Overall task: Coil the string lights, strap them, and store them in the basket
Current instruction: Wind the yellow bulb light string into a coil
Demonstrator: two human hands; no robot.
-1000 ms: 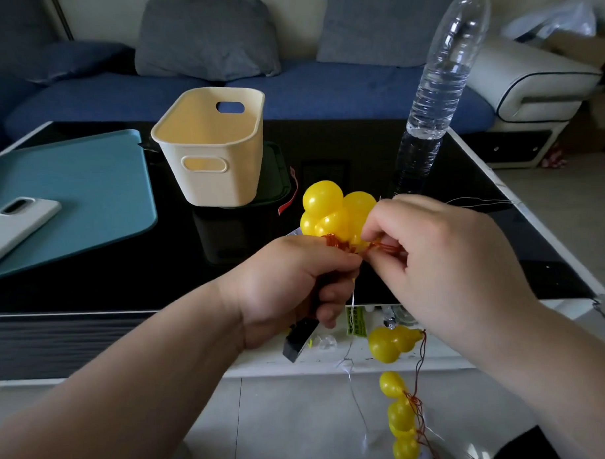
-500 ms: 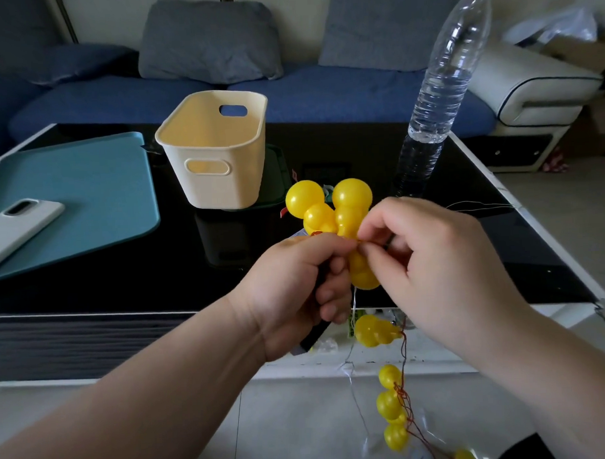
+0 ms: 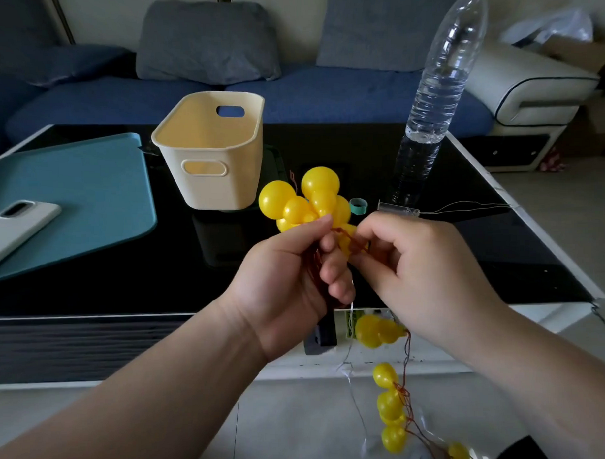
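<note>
Several yellow gourd-shaped bulbs of the string lights (image 3: 308, 201) stand bunched above the left hand (image 3: 289, 284), whose fingers are clenched around the gathered reddish-brown wire, with a dark battery box (image 3: 320, 335) showing under the fist. At three o'clock from that bundle, the right hand (image 3: 422, 273) pinches the same wire between thumb and forefinger, touching a bulb at the cluster's base. More bulbs (image 3: 389, 408) hang at six o'clock, trailing down past the table edge toward the floor, one of them just under the right hand. Beyond the cluster, at eleven o'clock, a cream plastic basket (image 3: 213, 184) sits upright on the black glass coffee table (image 3: 124, 270). A small teal strap loop (image 3: 358, 206) lies on the glass at two o'clock, just beside the bulbs, with a clear tube and thin wires (image 3: 465, 208) near it. A clear water bottle (image 3: 436, 87) stands at one o'clock. A teal mat (image 3: 87, 202) lies at nine o'clock, bearing a white-cased phone (image 3: 16, 225). A blue sofa (image 3: 324, 94) with grey cushions runs behind.
</note>
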